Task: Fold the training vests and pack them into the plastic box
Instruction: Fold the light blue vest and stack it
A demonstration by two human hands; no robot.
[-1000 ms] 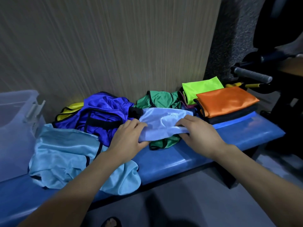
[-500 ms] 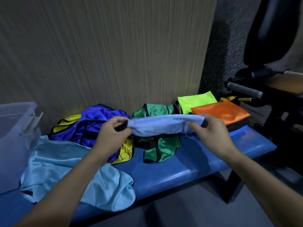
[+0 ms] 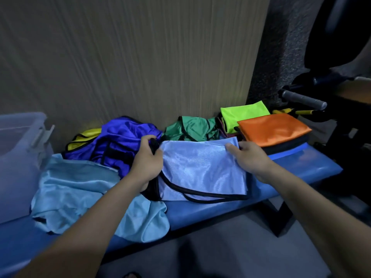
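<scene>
A pale lilac-blue mesh training vest with black trim (image 3: pixel 202 169) is held at the middle of the blue padded bench (image 3: pixel 301 165), its lower hem hanging at the front edge. The left hand (image 3: pixel 147 162) grips its left top corner; the right hand (image 3: pixel 250 158) pinches its right top corner. A clear plastic box (image 3: pixel 22 157) stands at the bench's left end, folded orange (image 3: pixel 274 129) and lime (image 3: pixel 244 112) vests are stacked at the right end, and loose royal-blue (image 3: pixel 118 141), green (image 3: pixel 192 128) and light-blue (image 3: pixel 80 187) vests lie between them.

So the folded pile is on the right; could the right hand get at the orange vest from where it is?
Probably yes: the right hand is beside the orange vest, nothing between, though it first must release the pale blue vest.
</scene>
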